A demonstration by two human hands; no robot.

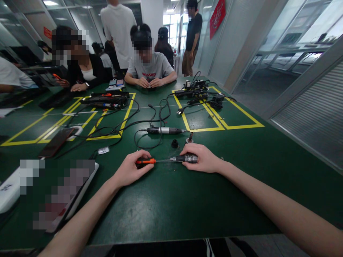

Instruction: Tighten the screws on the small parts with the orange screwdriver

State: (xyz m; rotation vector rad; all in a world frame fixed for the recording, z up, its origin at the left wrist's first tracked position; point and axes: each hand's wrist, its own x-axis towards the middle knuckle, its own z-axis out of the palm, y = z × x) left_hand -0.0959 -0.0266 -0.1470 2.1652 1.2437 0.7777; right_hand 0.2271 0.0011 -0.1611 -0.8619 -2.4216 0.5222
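Note:
My left hand is closed around the orange-and-black handle of a screwdriver, its thin shaft pointing right. Opposite it, my right hand grips a dark tapered cylinder with a metal end, held low over the green table. The screwdriver's shaft reaches this metal end; whether its tip goes inside, I cannot tell. Just beyond my right hand stands a small metal part with an upright stem. A small black cap sits left of that part. Farther back lies a corded electric screwdriver.
Tangled black cables and adapters lie at the back right. More tools are at the back left. A phone and a white-edged device lie on the left. A co-worker sits across the green table.

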